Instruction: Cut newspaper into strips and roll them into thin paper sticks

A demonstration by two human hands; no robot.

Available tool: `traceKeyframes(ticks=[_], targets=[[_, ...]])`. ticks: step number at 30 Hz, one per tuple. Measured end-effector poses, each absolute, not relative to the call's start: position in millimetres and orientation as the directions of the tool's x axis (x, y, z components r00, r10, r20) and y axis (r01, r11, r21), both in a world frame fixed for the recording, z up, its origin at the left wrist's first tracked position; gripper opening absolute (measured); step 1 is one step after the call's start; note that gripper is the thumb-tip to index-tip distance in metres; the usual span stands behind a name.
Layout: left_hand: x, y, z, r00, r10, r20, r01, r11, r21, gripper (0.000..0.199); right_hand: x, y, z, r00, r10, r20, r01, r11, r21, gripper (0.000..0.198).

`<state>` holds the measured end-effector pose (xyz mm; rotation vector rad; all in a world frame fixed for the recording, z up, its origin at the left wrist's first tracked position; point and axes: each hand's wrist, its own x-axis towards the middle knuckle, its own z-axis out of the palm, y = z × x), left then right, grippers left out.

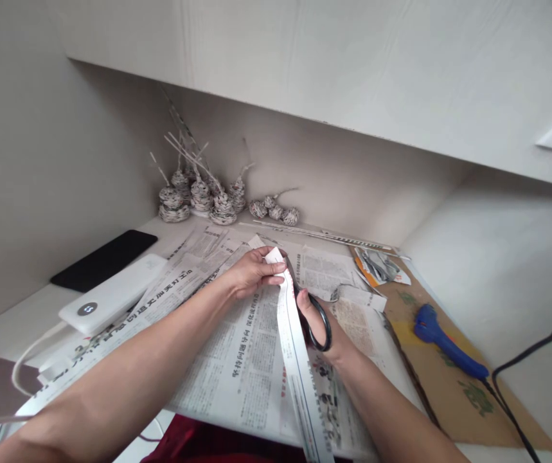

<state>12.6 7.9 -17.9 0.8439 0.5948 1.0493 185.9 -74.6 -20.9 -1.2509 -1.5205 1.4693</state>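
Observation:
My left hand pinches the far end of a long newspaper strip between thumb and fingers. The strip hangs toward me past the table's front edge. Just to the right, my right hand is closed on black-handled scissors, with the thumb through one loop. Their blades lie beside the strip near my left fingers and are partly hidden. Printed newspaper sheets lie spread on the table under both hands.
Woven paper gourds and small woven balls stand at the back, near thin paper sticks. A white power bank and black phone-like slab lie left. A blue glue gun rests on cardboard at right. A panel overhangs.

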Motion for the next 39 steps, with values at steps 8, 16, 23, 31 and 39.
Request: traceKeyframes(ticks=[8,16,23,31,39], targets=[[7,12,-18,0.346,0.937,-0.054,-0.536,0.244,0.808,0.025,186,-70,-24,-0.259,0.94,-0.222,0.166,-0.183,-0.969,0.054],[16,6,-22,0.443,0.878,-0.179,-0.429,0.384,0.818,0.016,189,-71,-27,-0.32,0.926,-0.198,0.075,-0.183,-0.98,0.06],[19,4,-22,0.454,0.875,-0.169,-0.422,0.378,0.824,0.02,184,-72,-33,-0.287,0.933,-0.216,0.014,-0.221,-0.975,0.061],[17,3,-19,0.445,0.881,-0.161,-0.384,0.35,0.855,0.021,181,-73,-31,-0.241,0.947,-0.211,0.03,-0.21,-0.977,0.06],[15,6,-20,0.456,0.883,-0.108,-0.342,0.286,0.895,0.033,184,-70,-36,-0.292,0.922,-0.254,-0.03,-0.274,-0.961,0.064]])
